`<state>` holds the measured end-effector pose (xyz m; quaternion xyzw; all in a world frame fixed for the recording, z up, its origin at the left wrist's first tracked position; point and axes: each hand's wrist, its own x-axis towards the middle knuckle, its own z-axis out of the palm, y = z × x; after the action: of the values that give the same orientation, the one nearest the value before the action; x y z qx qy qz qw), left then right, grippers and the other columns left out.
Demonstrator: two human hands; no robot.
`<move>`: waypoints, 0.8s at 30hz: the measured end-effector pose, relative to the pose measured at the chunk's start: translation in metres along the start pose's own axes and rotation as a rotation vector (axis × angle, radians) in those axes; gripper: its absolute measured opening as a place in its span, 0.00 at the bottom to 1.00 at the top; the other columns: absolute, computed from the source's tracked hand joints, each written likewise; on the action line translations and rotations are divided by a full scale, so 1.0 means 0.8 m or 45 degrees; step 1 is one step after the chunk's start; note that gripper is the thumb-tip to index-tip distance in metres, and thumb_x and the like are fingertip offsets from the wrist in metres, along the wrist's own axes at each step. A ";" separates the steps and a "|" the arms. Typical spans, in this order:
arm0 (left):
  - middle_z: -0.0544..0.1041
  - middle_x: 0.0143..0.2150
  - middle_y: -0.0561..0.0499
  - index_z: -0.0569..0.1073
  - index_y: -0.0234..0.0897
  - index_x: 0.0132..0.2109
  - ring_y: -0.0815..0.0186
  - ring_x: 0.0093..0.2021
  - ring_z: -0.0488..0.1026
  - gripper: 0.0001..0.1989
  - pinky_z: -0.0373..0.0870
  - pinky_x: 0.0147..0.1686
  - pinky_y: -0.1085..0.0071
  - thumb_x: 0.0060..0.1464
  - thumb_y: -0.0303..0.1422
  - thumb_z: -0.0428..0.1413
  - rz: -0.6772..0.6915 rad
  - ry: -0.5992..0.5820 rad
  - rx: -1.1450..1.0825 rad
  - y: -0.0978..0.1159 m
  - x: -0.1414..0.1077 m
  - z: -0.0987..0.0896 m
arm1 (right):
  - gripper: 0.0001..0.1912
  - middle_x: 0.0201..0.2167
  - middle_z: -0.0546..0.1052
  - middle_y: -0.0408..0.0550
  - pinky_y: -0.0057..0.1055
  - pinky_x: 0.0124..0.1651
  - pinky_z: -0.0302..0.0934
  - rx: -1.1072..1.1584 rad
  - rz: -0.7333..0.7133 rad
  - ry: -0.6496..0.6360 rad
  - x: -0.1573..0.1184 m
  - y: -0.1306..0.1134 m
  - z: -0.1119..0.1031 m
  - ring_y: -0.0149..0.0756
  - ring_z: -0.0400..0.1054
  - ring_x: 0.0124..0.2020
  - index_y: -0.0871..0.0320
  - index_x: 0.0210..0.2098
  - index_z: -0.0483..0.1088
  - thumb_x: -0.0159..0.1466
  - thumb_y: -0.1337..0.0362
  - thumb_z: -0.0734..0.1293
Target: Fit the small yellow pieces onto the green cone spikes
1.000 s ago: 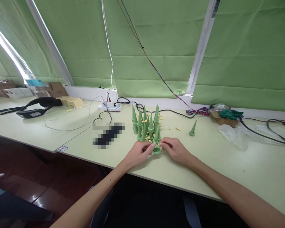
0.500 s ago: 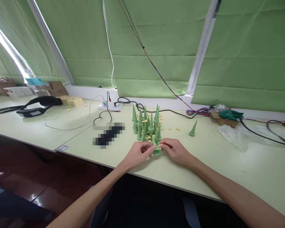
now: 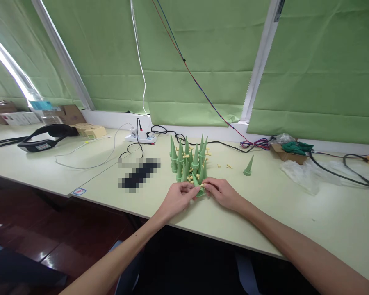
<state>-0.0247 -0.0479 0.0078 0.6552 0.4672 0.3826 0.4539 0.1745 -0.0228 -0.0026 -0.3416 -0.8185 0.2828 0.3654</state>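
Observation:
Between my hands a green cone-shaped nozzle (image 3: 199,192) leans with its tip pointing away and up. My left hand (image 3: 180,198) is closed on its left side, thumb against the cone. My right hand (image 3: 223,193) pinches a small yellow plastic piece (image 3: 203,185) against the cone's right side. Just behind stands a cluster of upright green cones (image 3: 187,157), several with yellow pieces sticking out of their sides. One more green cone (image 3: 248,167) stands alone to the right. Two small yellow pieces (image 3: 229,166) lie on the table between it and the cluster.
A white power strip (image 3: 140,138) with black cables lies behind the cluster. To the right are a small cardboard box (image 3: 290,155) with green cloth and clear plastic bags (image 3: 301,176). A black headset (image 3: 46,139) rests at the left. The table's front edge (image 3: 209,234) runs below my forearms.
The held cone has tilted, its open base turning down from facing me and its tip leaning further left. Both hands stay close together around it. The view has shifted slightly.

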 end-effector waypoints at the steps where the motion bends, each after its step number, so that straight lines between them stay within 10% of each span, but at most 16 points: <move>1: 0.75 0.28 0.51 0.73 0.31 0.35 0.76 0.15 0.58 0.23 0.54 0.16 0.75 0.52 0.51 0.58 -0.011 -0.005 -0.001 0.000 0.001 0.000 | 0.18 0.23 0.69 0.41 0.28 0.34 0.56 0.003 0.016 0.002 0.001 0.001 0.001 0.31 0.62 0.26 0.57 0.31 0.68 0.71 0.56 0.56; 24: 0.76 0.28 0.50 0.74 0.32 0.34 0.75 0.15 0.58 0.25 0.56 0.19 0.74 0.61 0.51 0.47 0.078 -0.052 0.188 -0.003 0.006 0.003 | 0.22 0.19 0.66 0.42 0.29 0.30 0.50 -0.147 0.142 0.135 0.005 0.001 0.008 0.32 0.58 0.23 0.57 0.22 0.62 0.70 0.54 0.55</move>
<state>-0.0221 -0.0435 0.0049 0.7085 0.4646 0.3473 0.4020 0.1674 -0.0203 -0.0053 -0.4215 -0.7926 0.2365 0.3716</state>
